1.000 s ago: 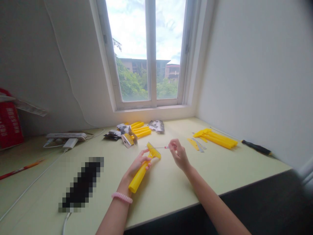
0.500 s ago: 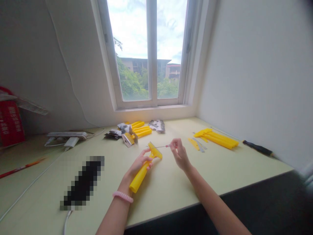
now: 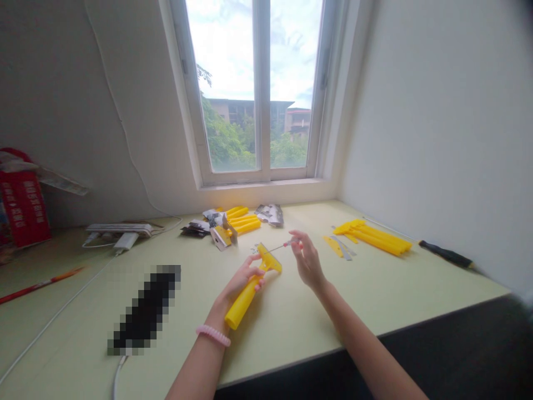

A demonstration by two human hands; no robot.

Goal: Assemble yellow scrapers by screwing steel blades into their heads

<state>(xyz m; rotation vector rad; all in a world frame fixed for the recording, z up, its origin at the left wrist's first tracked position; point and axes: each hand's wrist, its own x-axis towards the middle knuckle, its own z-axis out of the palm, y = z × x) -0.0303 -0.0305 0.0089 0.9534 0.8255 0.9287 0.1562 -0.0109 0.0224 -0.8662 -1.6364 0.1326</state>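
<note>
Basically the left hand (image 3: 244,282) has its grip closed round a yellow scraper (image 3: 244,303), holding it steady just above the counter (image 3: 291,339), while the right hand (image 3: 307,260) pinches a thin red-handled screwdriver (image 3: 275,248) in its fingertips, tip right by the scraper's head.

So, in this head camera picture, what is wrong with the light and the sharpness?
Head view: the window is very bright, its sky almost washed out; the wide lens bends the walls; a pixelated block covers something on the desk; the top right corner is dark and blurred.
</note>
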